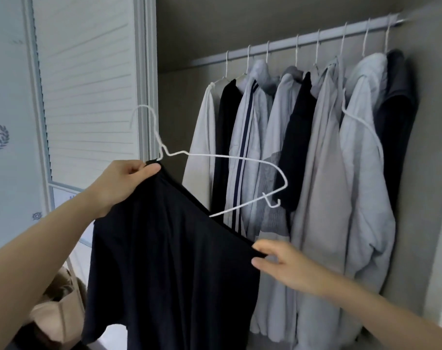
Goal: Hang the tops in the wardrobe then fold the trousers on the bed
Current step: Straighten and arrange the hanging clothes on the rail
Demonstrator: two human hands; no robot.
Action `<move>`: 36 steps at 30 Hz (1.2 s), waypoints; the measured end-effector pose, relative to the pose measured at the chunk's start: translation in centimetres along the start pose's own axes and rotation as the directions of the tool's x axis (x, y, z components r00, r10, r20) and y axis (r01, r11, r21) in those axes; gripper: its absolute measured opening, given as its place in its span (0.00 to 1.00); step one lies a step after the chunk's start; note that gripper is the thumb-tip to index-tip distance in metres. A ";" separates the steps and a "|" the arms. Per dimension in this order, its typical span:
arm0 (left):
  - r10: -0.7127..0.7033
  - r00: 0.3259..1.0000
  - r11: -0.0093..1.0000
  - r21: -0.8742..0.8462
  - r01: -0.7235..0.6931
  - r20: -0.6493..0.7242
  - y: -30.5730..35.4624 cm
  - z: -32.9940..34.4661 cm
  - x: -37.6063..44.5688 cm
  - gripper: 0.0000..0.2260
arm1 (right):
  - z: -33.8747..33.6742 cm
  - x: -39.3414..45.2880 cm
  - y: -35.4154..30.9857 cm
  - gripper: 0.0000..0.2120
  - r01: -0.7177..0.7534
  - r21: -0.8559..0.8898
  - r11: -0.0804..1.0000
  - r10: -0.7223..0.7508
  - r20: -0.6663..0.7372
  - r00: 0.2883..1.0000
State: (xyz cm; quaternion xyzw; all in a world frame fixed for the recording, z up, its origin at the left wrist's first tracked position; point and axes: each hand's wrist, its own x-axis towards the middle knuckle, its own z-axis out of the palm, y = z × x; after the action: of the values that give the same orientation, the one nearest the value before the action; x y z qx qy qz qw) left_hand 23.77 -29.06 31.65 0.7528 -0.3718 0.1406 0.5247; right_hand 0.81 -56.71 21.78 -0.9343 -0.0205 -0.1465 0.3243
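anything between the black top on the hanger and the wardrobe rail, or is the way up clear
Nothing visible blocks it. The black top and white hanger, held by the left hand and right hand, sit left of the hanging clothes; the rail is bare at that end.

held top [169, 261]: black
hanger [230, 157]: white
striped jacket [247, 152]: pale grey, navy stripes
rail [278, 46]: white
wardrobe door [88, 84]: white, slatted
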 end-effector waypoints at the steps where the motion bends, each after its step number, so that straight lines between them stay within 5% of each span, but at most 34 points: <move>1: 0.004 1.000 1.000 0.025 -0.003 -0.018 -0.5 -0.5 0.0 0.27 | -0.6 0.0 0.1 0.06 0.081 -0.122 0.989 -0.089 -0.061 0.994; 6: 0.105 0.993 0.884 0.452 -0.119 0.055 -1.8 -2.0 -1.0 0.27 | -4.3 0.5 -0.5 0.09 0.228 -0.489 0.842 -0.358 -0.190 0.914; 9: 0.109 0.990 0.840 0.525 -0.139 0.088 -1.5 -1.8 -1.7 0.27 | -4.5 1.1 -1.6 0.13 0.241 -0.482 0.842 -0.380 -0.214 0.900; 13: 0.214 0.967 0.884 0.393 -0.252 0.138 0.9 0.8 -1.9 0.25 | -2.7 2.5 -5.1 0.16 0.184 -0.024 0.983 -0.184 -0.274 0.944; 18: 0.264 0.948 0.910 0.281 -0.305 0.176 2.2 1.3 -2.4 0.25 | -2.1 3.8 -6.6 0.16 0.191 0.110 0.975 -0.119 -0.466 0.877; 24: 0.158 0.987 0.958 0.236 -0.160 0.028 -0.5 -2.3 -2.7 0.26 | -6.4 2.5 -5.0 0.15 0.191 0.129 0.973 -0.095 -0.529 0.843; 27: 0.074 0.990 0.994 0.084 -0.065 -0.119 -1.1 -2.5 -2.7 0.22 | -7.7 2.4 -4.1 0.03 0.136 0.111 0.984 -0.074 -0.445 0.892; 30: 0.045 0.984 0.999 0.033 -0.040 -0.172 -1.1 -2.5 -2.6 0.22 | -7.6 2.5 -3.6 0.09 0.030 0.045 0.999 -0.009 -0.410 0.912; 31: 0.037 0.984 0.999 0.017 -0.035 -0.177 -1.1 -2.5 -2.7 0.22 | -7.6 2.4 -3.7 0.06 0.035 -0.008 0.999 -0.035 -0.410 0.911; 33: 0.024 0.984 1.000 -0.011 -0.026 -0.174 -0.9 -2.7 -2.9 0.21 | -8.2 1.9 -4.1 0.16 0.041 -0.107 0.993 -0.078 -0.375 0.924; 36: 0.039 0.990 0.997 -0.057 -0.047 -0.139 0.0 -3.0 -3.3 0.19 | -9.9 0.7 -5.6 0.17 0.104 -0.073 0.992 -0.122 -0.321 0.939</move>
State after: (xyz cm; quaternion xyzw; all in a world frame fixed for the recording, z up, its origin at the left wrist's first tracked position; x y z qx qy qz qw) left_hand 22.02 -25.04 30.89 0.7168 -0.3551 0.1921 0.5685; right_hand -1.83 -58.37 32.77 -0.9032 -0.0165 -0.3173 0.2886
